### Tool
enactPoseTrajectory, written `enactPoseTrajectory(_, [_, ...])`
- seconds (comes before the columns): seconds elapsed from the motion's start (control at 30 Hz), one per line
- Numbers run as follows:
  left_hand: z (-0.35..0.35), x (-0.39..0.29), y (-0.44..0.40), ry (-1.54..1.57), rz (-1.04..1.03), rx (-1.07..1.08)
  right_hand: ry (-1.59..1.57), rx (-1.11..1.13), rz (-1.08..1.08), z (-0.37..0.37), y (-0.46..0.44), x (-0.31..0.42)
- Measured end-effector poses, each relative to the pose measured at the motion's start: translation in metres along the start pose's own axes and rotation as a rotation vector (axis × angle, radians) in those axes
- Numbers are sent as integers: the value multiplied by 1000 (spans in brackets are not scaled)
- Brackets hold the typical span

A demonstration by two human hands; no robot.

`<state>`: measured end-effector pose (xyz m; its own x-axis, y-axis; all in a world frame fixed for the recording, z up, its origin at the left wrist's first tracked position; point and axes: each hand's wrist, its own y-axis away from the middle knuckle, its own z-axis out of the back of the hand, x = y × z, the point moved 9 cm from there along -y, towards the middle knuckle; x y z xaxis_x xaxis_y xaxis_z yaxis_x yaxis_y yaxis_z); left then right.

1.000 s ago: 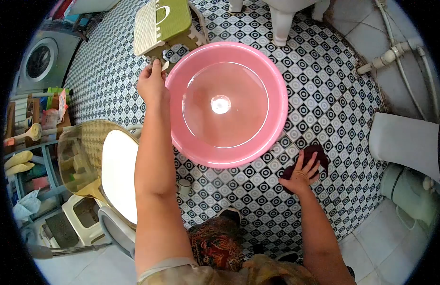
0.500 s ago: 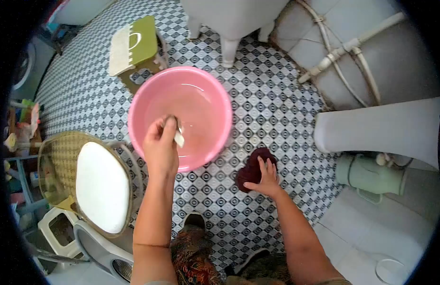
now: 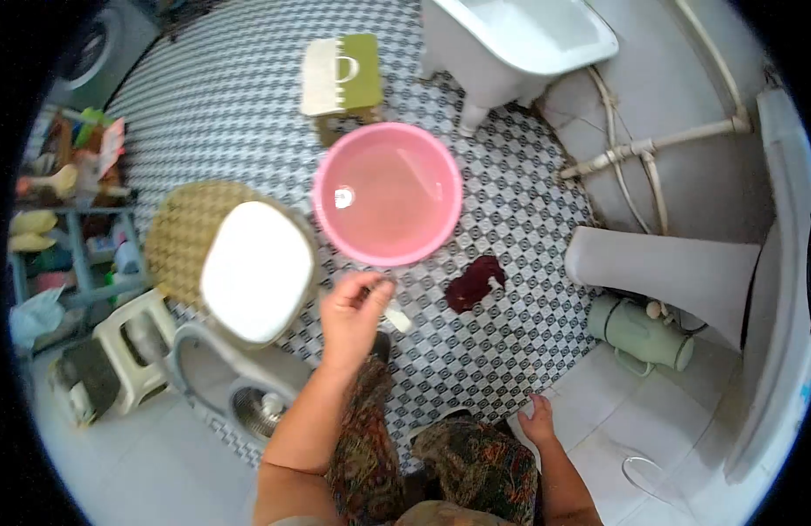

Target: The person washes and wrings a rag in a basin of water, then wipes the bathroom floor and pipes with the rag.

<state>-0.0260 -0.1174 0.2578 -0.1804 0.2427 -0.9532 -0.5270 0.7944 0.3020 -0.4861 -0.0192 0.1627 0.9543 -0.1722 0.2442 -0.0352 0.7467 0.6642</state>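
My left hand [image 3: 357,314] is below the pink basin, its fingers pinched on a small white item [image 3: 397,316] that sticks out to the right. The pink basin [image 3: 389,253] holds water and stands on the patterned floor. A dark red cloth [image 3: 475,284] lies crumpled on the tiles to the right of the basin, with no hand on it. My right hand [image 3: 537,421] is low on the right beside my knee, away from the cloth, with its fingers apart and nothing visible in it.
A green and white stool [image 3: 360,77] is behind the basin. A chair with a white seat [image 3: 258,272] and a cream stool [image 3: 135,349] stand left. At the right are a pedestal [image 3: 659,272], a green jug [image 3: 642,333] and pipes [image 3: 651,145]. A white tub [image 3: 537,39] is behind.
My left hand has moved from over the basin back towards my body with the white item. My right hand has left the dark red cloth and drawn back to the lower right. The view has shifted.
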Motion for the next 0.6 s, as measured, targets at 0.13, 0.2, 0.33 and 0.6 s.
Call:
enactPoseTrajectory(0.13, [41,-56,52,-194,93,-39,-46,97,87,12,32,76])
enactPoseTrajectory(0.2, [63,-71,81,-90,149,-93,-54,100,185,27,44,128])
enactPoseTrajectory(0.33, [78,-133,132,-173,87,-63,-148,77,302,78,66,214])
enactPoseTrajectory(0.6, [102,-257,159,-32,154,-106,-35,80,520,180,112,279])
